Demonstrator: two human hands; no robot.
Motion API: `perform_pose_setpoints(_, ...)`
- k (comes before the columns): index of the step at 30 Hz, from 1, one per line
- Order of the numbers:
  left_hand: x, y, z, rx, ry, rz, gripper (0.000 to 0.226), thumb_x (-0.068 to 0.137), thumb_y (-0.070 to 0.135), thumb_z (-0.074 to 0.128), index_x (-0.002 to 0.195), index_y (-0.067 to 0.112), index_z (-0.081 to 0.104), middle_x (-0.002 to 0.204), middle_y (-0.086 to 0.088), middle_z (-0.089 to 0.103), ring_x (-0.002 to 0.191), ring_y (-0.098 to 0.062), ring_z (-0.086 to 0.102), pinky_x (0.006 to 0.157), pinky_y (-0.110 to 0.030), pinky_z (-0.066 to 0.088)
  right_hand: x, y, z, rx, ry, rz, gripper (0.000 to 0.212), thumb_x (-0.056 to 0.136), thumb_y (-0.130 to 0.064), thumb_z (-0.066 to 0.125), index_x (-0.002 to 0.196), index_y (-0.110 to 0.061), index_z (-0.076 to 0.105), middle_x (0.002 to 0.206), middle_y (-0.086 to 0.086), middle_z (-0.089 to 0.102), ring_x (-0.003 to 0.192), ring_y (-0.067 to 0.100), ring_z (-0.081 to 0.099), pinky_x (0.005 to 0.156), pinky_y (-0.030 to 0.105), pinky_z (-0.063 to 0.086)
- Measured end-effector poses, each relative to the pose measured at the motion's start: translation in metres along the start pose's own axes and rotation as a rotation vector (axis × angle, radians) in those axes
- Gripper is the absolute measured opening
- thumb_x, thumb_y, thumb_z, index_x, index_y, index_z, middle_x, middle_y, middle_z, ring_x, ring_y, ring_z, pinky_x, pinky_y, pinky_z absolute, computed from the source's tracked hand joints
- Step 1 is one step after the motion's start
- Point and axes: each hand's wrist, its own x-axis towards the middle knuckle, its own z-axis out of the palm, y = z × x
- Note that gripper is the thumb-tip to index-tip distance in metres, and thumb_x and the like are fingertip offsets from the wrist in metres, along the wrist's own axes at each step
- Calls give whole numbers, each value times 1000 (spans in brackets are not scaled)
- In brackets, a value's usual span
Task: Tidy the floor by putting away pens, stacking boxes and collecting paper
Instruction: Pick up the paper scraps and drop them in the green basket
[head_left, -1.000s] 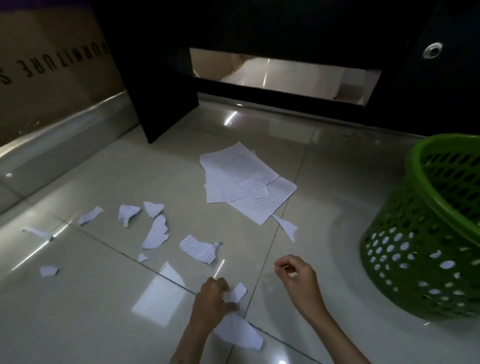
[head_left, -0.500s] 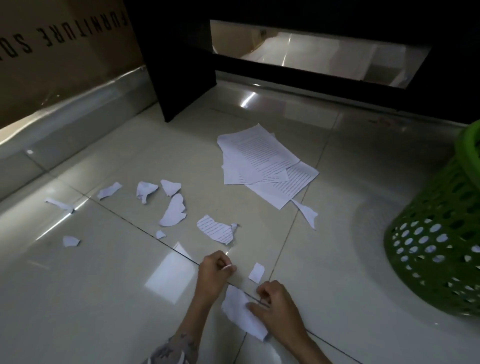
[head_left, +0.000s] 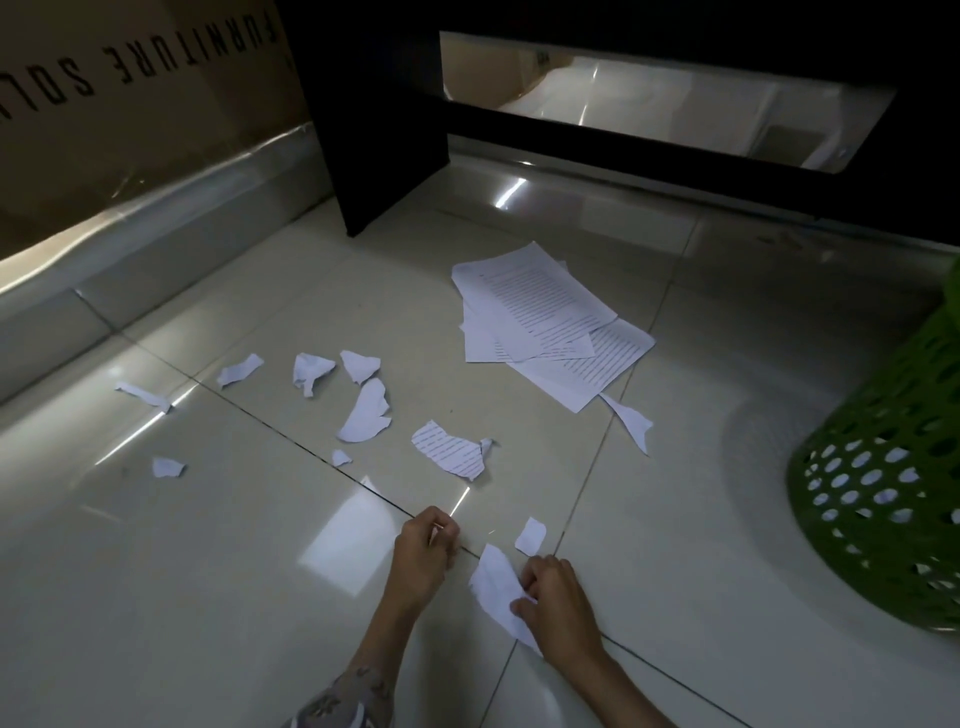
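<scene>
My right hand (head_left: 558, 605) pinches the near edge of a large torn paper scrap (head_left: 493, 582) that lies on the floor tiles. To its left, my left hand (head_left: 423, 551) is curled, with only a thin white sliver of a paper scrap showing between its fingertips. A small scrap (head_left: 530, 536) lies just beyond both hands. Several more torn scraps are scattered further out, among them a lined piece (head_left: 449, 454) and a curved piece (head_left: 366, 415). A loose pile of printed sheets (head_left: 550, 322) lies beyond them.
A green perforated basket (head_left: 893, 499) stands on the floor at the right. Dark furniture (head_left: 384, 130) stands at the back, with a gap under it. A cardboard box (head_left: 130, 93) leans along the left wall behind a skirting.
My right hand came down from above the floor onto the large scrap and took hold of it. My left hand let the small scrap drop and moved slightly left. The view shifted forward.
</scene>
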Motion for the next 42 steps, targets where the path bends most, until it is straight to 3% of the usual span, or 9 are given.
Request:
perform_pose_setpoints(7, 0, -4, 12, 73, -149, 51, 23, 87, 29, 61, 85, 6, 63, 79, -1, 63, 73, -14, 57, 65, -18, 44, 9, 8, -8, 304, 29, -3, 39, 69, -1, 64, 50, -26, 41, 46, -10, 50, 49, 1, 46, 52, 14, 31)
perform_pose_setpoints(12, -2, 1, 22, -5, -337, 96, 12, 70, 21, 74, 69, 13, 65, 66, -1, 60, 61, -7, 52, 60, -19, 43, 17, 10, -29, 564, 43, -1, 33, 69, 4, 71, 54, -18, 51, 47, -13, 51, 49, -2, 42, 53, 14, 34)
perform_pose_setpoints(15, 4, 5, 30, 30, -287, 120, 36, 62, 31, 72, 72, -3, 64, 70, -16, 61, 66, -16, 55, 63, -33, 47, 25, 15, -49, 614, 90, 5, 24, 71, 7, 68, 60, -13, 61, 58, -6, 62, 56, 3, 54, 59, 15, 44)
perform_pose_setpoints(18, 11, 15, 38, 193, -310, 131, 27, 72, 12, 72, 61, 0, 51, 66, -8, 46, 63, -14, 42, 58, -21, 35, 40, 25, -75, 612, 247, 19, 19, 74, 6, 64, 66, -11, 64, 66, -1, 65, 55, -4, 55, 59, 8, 43)
perform_pose_setpoints(23, 25, 20, 60, 472, -275, 193, 22, 77, 4, 66, 64, 13, 51, 85, -4, 37, 81, -22, 51, 54, -17, 31, 71, 45, -114, 526, 467, 24, 17, 77, 7, 61, 69, -8, 62, 68, 6, 62, 58, 0, 55, 58, 4, 41)
perform_pose_setpoints(29, 32, 20, 80, 591, -218, 226, 15, 82, 6, 60, 92, 12, 51, 92, 1, 40, 87, -19, 54, 79, -28, 45, 116, 62, -138, 320, 605, 24, 12, 76, 7, 62, 86, 1, 64, 95, 20, 62, 78, 23, 54, 62, 5, 38)
perform_pose_setpoints(32, 34, 18, 82, 548, -204, 201, 10, 79, 3, 61, 75, 9, 53, 69, 10, 34, 81, -22, 55, 68, -30, 41, 134, 65, -141, 223, 555, 56, 20, 78, 2, 64, 98, 3, 63, 106, 22, 58, 94, 31, 55, 76, 25, 41)
perform_pose_setpoints(36, 35, 13, 83, 509, -168, 201, 44, 75, 2, 59, 54, 21, 25, 57, 9, 33, 51, -2, 31, 48, -19, 27, 147, 74, -137, -3, 434, 22, 37, 79, -6, 67, 115, 0, 57, 121, 18, 56, 113, 34, 47, 91, 32, 37)
perform_pose_setpoints(42, 37, 12, 80, 377, -155, 145, 46, 71, -2, 64, 56, 20, 26, 54, 6, 36, 51, -6, 30, 46, -18, 27, 148, 65, -133, -363, 428, -13, 15, 88, -3, 51, 97, 6, 60, 103, 23, 60, 105, 34, 51, 77, 40, 46)
